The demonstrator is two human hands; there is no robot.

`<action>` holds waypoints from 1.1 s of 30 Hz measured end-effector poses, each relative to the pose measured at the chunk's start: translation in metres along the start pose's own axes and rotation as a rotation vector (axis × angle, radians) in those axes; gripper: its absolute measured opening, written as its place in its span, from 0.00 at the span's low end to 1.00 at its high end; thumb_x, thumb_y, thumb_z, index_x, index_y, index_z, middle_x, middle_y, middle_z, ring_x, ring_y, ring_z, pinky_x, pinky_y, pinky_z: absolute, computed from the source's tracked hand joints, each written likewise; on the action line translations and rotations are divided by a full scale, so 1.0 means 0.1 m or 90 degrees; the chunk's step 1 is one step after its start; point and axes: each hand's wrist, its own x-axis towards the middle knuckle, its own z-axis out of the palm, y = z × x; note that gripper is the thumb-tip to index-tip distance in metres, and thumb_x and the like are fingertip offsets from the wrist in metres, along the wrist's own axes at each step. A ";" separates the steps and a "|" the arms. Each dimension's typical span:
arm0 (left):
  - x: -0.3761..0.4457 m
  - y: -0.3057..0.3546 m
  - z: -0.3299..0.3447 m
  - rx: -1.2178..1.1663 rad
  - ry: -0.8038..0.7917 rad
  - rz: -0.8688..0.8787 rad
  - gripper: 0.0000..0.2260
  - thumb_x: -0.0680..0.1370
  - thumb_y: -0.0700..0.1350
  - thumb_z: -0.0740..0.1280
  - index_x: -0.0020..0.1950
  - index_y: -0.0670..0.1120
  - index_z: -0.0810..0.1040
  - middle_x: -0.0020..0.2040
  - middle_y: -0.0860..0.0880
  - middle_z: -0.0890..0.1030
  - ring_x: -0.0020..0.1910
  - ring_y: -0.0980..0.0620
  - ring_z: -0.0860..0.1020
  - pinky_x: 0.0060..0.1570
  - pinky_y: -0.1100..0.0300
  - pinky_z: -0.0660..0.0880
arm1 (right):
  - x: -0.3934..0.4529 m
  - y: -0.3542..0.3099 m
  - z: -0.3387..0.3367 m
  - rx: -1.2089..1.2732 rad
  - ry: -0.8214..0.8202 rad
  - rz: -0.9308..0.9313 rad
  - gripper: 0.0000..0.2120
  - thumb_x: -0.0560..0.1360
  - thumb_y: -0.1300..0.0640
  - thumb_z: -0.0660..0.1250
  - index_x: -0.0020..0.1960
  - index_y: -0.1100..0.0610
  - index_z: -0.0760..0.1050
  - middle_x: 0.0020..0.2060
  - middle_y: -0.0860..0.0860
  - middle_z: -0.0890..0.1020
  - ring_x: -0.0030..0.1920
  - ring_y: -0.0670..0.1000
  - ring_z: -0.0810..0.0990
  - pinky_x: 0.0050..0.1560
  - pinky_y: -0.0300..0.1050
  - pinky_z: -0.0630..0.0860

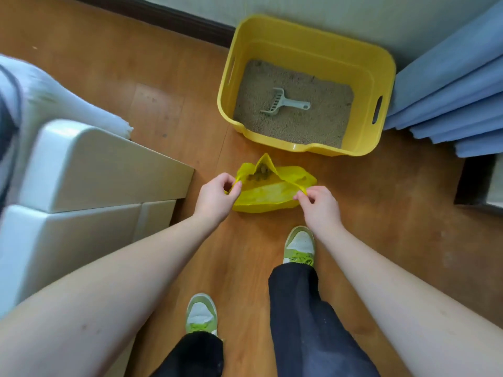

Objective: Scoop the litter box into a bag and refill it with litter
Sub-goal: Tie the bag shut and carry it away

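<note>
A yellow litter box (382,77) stands on the wooden floor by the wall, its bottom covered with tan litter (321,118). A pale grey slotted scoop (283,102) lies on the litter. In front of the box a yellow plastic bag (268,193) lies on the floor with dark clumps showing inside its mouth. My left hand (215,197) pinches the bag's left handle. My right hand (318,204) pinches the right handle. The handles are pulled apart and the mouth is stretched between them.
A white bed frame (89,170) with bedding stands at the left. Blue curtain folds (446,99) hang at the right of the box, with a dark furniture edge (476,183) below them. My green and white shoes (299,244) stand on the floor behind the bag.
</note>
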 end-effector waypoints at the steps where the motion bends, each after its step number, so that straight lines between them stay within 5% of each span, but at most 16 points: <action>1: -0.09 0.08 -0.09 -0.008 -0.015 0.002 0.09 0.79 0.51 0.66 0.42 0.47 0.75 0.41 0.50 0.81 0.42 0.50 0.76 0.45 0.56 0.71 | -0.10 -0.07 -0.11 0.000 -0.003 -0.004 0.13 0.80 0.53 0.61 0.47 0.55 0.83 0.47 0.48 0.75 0.47 0.48 0.73 0.45 0.40 0.63; 6: -0.63 0.41 -0.59 -0.065 -0.106 -0.017 0.08 0.79 0.50 0.66 0.41 0.49 0.76 0.39 0.55 0.82 0.39 0.56 0.75 0.41 0.59 0.70 | -0.77 -0.45 -0.59 0.043 -0.045 0.027 0.11 0.80 0.51 0.61 0.45 0.47 0.81 0.35 0.59 0.81 0.36 0.54 0.75 0.37 0.45 0.69; 10: -1.19 0.63 -1.08 -0.121 -0.207 -0.064 0.05 0.79 0.48 0.67 0.44 0.49 0.79 0.39 0.53 0.84 0.40 0.55 0.78 0.47 0.56 0.74 | -1.42 -0.66 -0.95 0.090 -0.046 0.069 0.10 0.79 0.51 0.62 0.45 0.47 0.81 0.41 0.52 0.84 0.43 0.55 0.81 0.47 0.48 0.76; 12: -1.54 0.80 -1.42 -0.159 -0.298 -0.100 0.05 0.79 0.48 0.67 0.47 0.48 0.79 0.38 0.52 0.81 0.39 0.55 0.76 0.43 0.58 0.74 | -1.78 -0.84 -1.14 0.160 -0.036 0.095 0.09 0.79 0.54 0.63 0.44 0.49 0.81 0.41 0.51 0.84 0.43 0.54 0.81 0.48 0.50 0.78; 16: -2.27 1.24 -2.19 -0.146 -0.391 -0.101 0.08 0.79 0.49 0.68 0.51 0.45 0.81 0.39 0.50 0.79 0.37 0.55 0.74 0.35 0.65 0.71 | -2.60 -1.31 -1.56 0.277 -0.041 0.105 0.08 0.79 0.57 0.64 0.54 0.59 0.79 0.39 0.50 0.83 0.40 0.48 0.80 0.41 0.40 0.76; 20: -2.95 1.65 -2.86 -0.106 -0.349 -0.020 0.08 0.78 0.51 0.68 0.42 0.49 0.79 0.37 0.51 0.79 0.38 0.52 0.74 0.41 0.57 0.70 | -3.44 -1.86 -2.04 0.285 -0.050 0.046 0.09 0.79 0.56 0.65 0.55 0.59 0.78 0.38 0.50 0.83 0.40 0.49 0.80 0.43 0.43 0.76; 23: -3.41 2.02 -3.33 0.150 -0.219 0.156 0.11 0.78 0.55 0.67 0.51 0.49 0.81 0.48 0.48 0.76 0.47 0.51 0.74 0.49 0.57 0.71 | -4.04 -2.34 -2.44 0.278 -0.014 -0.026 0.06 0.79 0.54 0.65 0.51 0.54 0.79 0.38 0.50 0.83 0.40 0.51 0.81 0.43 0.43 0.78; 25: -3.72 2.26 -3.67 0.221 -0.137 0.228 0.10 0.78 0.55 0.66 0.51 0.50 0.81 0.46 0.48 0.77 0.45 0.51 0.74 0.45 0.57 0.69 | -4.37 -2.60 -2.66 0.264 0.007 -0.082 0.05 0.79 0.54 0.65 0.49 0.52 0.79 0.39 0.50 0.84 0.40 0.50 0.82 0.45 0.44 0.80; 29: -4.20 2.66 -4.16 0.127 -0.090 0.287 0.09 0.80 0.52 0.64 0.44 0.48 0.78 0.34 0.52 0.79 0.33 0.58 0.75 0.36 0.58 0.68 | -4.88 -2.98 -3.04 0.069 0.076 -0.198 0.05 0.78 0.51 0.65 0.44 0.48 0.77 0.37 0.45 0.82 0.40 0.41 0.79 0.41 0.34 0.73; 33: -4.62 3.11 -4.47 -0.014 -0.073 0.347 0.10 0.80 0.50 0.64 0.41 0.47 0.76 0.35 0.55 0.84 0.37 0.58 0.81 0.42 0.58 0.75 | -5.36 -3.34 -3.37 -0.062 0.154 -0.336 0.04 0.77 0.53 0.66 0.48 0.51 0.78 0.41 0.43 0.79 0.42 0.43 0.76 0.43 0.37 0.73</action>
